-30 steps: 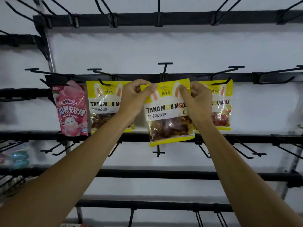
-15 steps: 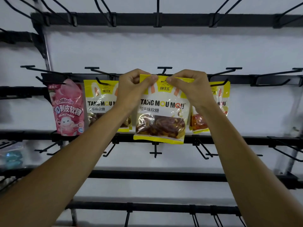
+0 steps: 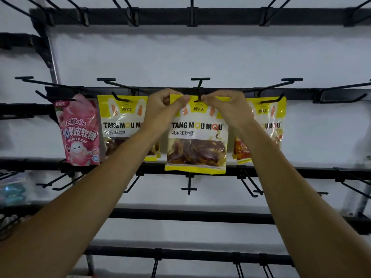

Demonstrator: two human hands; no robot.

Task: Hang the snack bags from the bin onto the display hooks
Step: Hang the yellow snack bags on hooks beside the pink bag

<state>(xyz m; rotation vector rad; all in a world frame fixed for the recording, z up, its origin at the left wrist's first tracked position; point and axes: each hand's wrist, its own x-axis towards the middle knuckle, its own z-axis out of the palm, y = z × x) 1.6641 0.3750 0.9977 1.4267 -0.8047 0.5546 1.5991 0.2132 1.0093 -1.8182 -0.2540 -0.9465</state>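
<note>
White wall (image 3: 200,57) behind, the yellow snack bag (image 3: 198,135) shows brown sweets (image 3: 196,153).

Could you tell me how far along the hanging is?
Done: pink bag, left yellow bag and right yellow bag hang on the middle row. In hand: left hand and right hand pinch the top of the centre yellow bag at the centre hook. Left: seating it; lower hooks are bare; bin unseen.

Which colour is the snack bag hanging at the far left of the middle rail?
The leftmost snack bag is pink; the head view, the only one, shows it.
</note>
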